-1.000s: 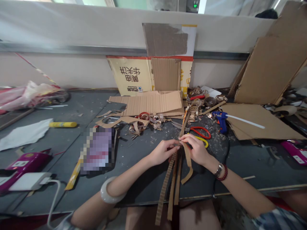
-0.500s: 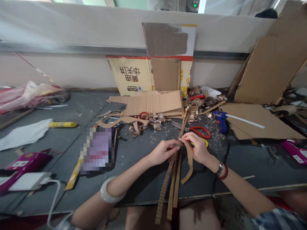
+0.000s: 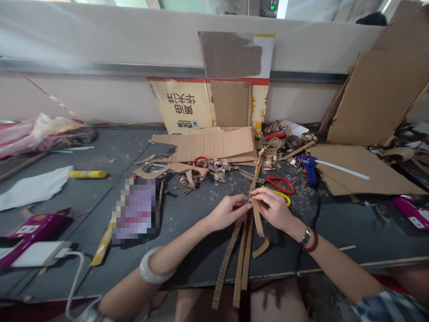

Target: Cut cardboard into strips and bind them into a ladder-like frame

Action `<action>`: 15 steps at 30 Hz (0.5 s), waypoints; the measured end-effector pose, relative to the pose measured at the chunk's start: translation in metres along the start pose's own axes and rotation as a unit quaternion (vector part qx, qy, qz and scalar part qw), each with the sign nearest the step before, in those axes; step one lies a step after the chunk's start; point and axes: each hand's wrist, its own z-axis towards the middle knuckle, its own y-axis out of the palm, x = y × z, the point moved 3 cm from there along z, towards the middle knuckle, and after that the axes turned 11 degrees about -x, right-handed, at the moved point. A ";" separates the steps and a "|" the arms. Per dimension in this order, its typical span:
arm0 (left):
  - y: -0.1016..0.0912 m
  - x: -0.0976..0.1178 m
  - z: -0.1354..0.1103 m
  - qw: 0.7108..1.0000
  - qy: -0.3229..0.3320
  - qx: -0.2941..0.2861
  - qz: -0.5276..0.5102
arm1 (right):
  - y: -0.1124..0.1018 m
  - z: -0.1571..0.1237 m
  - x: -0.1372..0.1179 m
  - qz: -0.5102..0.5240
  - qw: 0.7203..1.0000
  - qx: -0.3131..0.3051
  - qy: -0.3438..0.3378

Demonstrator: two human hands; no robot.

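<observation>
Strips swung slightly left | left hand, right hand pinch their tops | box shows inverted Chinese print

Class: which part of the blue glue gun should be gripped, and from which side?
Probably grip the blue glue gun by its handle, coming from the near side: it lies flat with the handle toward the person, while the white glue stick juts right.

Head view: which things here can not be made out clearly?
Pixelated patch: a mosaic blur covers what lies there.
Top ends of the cardboard strips: fingers of the left hand and right hand cover them.
Green display at the top edge: too small to read.
Purple box on the right: cut off by the frame edge.
</observation>
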 end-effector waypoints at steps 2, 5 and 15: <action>0.001 -0.001 0.000 1.000 -0.004 -0.007 -0.008 | 0.001 0.000 0.000 -0.004 1.000 -0.007 -0.001; 0.001 -0.002 0.001 1.000 -0.004 -0.019 -0.021 | 0.002 0.000 0.000 -0.008 1.000 -0.009 -0.002; 0.000 -0.002 0.000 1.000 0.002 -0.021 -0.016 | 0.004 -0.001 0.001 -0.003 1.000 -0.004 0.005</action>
